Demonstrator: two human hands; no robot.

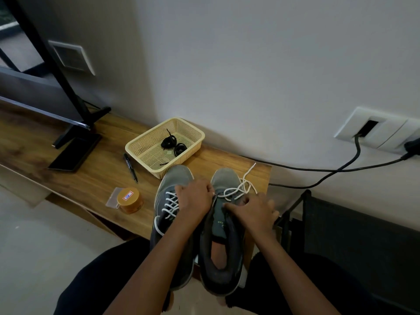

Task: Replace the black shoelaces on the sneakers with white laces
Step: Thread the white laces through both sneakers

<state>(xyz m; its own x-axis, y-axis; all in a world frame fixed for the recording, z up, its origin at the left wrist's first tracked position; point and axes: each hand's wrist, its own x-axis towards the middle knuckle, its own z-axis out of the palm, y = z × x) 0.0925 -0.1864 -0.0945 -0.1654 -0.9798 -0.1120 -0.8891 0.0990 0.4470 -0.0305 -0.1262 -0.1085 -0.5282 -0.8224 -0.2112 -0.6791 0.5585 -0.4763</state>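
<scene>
Lacing of the right sneaker (223,178) is judged to be at an early stage. Both sneakers are set side by side at the right end of the counter (91,173), heels overhanging its near edge. The left sneaker (172,178) is seen laced in white. On the right one, the white lace (241,187) is threaded only near the toe, and its loose ends are strewn towards the counter's right edge. The black laces (169,140) are coiled in the basket (136,145) near the far edge.

The left hand (194,198) is laid across the gap between the sneakers, its fingers (210,189) curled on the right sneaker's inner eyelet flap. The right hand (254,210) is placed on that sneaker's tongue and outer side; whether anything is gripped there cannot be told.

Risks noted:
- An eyelet could be skipped, as the flaps are partly hidden by both hands.
- Uneven lace ends could result if one side is pulled harder.
- The sneaker could be tipped off the near edge by a firm tug, given the overhang.
</scene>
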